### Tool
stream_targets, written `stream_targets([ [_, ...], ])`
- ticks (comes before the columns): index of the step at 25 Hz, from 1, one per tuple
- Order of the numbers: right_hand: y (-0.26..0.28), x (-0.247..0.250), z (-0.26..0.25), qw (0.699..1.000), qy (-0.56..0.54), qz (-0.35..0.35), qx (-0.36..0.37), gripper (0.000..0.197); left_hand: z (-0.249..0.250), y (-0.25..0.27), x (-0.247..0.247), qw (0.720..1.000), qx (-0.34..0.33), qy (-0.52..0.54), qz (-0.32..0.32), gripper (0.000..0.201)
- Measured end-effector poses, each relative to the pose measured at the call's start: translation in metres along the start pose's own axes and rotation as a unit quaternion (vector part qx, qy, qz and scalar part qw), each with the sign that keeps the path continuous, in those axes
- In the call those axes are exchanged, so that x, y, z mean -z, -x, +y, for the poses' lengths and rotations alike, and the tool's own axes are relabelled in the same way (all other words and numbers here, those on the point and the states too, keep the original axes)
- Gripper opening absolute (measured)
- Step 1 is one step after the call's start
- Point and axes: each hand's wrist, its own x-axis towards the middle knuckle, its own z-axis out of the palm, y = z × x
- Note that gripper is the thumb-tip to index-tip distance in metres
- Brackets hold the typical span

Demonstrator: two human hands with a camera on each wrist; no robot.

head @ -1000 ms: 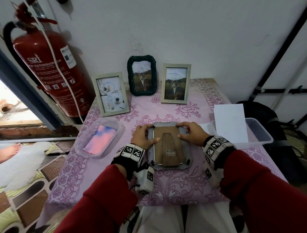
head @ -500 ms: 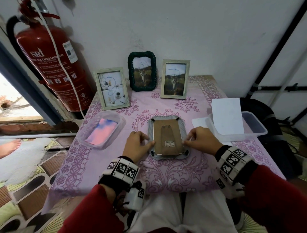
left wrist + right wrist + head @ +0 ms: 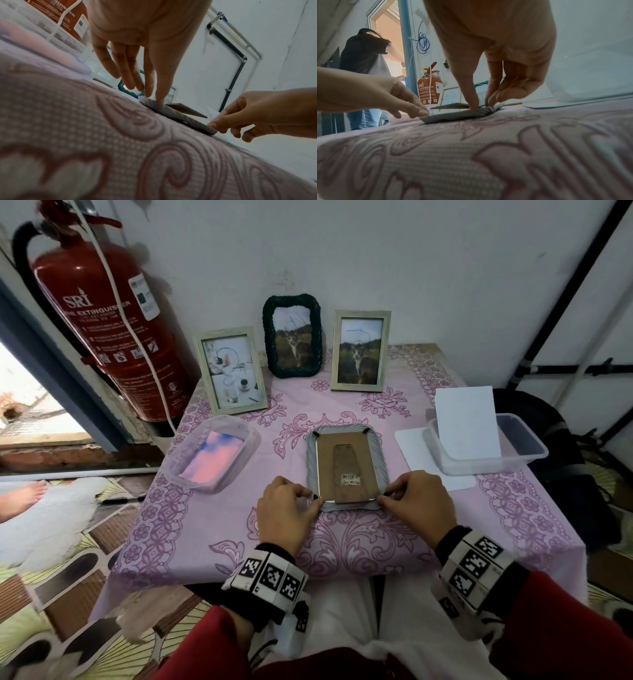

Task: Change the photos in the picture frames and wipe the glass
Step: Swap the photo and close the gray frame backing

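A grey picture frame (image 3: 346, 467) lies face down in the middle of the pink tablecloth, its brown backing board and stand facing up. My left hand (image 3: 317, 501) pinches the frame's near left corner with thumb and forefinger. My right hand (image 3: 382, 498) pinches the near right corner the same way. The left wrist view shows my left hand (image 3: 154, 98) on the frame's (image 3: 180, 115) rim. In the right wrist view my right hand (image 3: 481, 106) has its thumb on top of the frame (image 3: 458, 115). Black tabs sit at the far corners.
Three frames stand at the back: a pale one (image 3: 230, 371), a dark green one (image 3: 293, 335), another pale one (image 3: 359, 350). A tub with a pink cloth (image 3: 210, 455) is left; a tub (image 3: 524, 446) holding white paper (image 3: 467, 422) is right. A fire extinguisher (image 3: 113, 330) stands left.
Both hands have slid from the frame's far corners along its sides to the near corners. The frame has stayed face down in place.
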Motion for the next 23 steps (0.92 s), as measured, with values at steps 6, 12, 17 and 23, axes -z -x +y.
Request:
stream_targets([
  [6, -0.001, -0.002, 0.001, 0.996, -0.079, 0.005, -0.032, 0.009, 0.005, 0.004, -0.010, 0.998, 0.011, 0.059, 0.007, 0.020],
  [12, -0.004, -0.003, 0.003, 0.994, -0.101, -0.017, -0.028, 0.006, 0.004, 0.002, -0.010, 1.000, 0.010, 0.018, -0.006, 0.023],
  [17, -0.006, -0.003, 0.006, 0.994, -0.104, -0.035, -0.019, 0.008, 0.003, 0.003, -0.013, 0.998, -0.012, 0.055, 0.003, 0.020],
  [23, -0.005, -0.001, 0.007, 0.993, -0.090, -0.025, 0.076, 0.014, -0.002, 0.004, -0.011, 0.999, -0.005, 0.030, 0.034, 0.015],
])
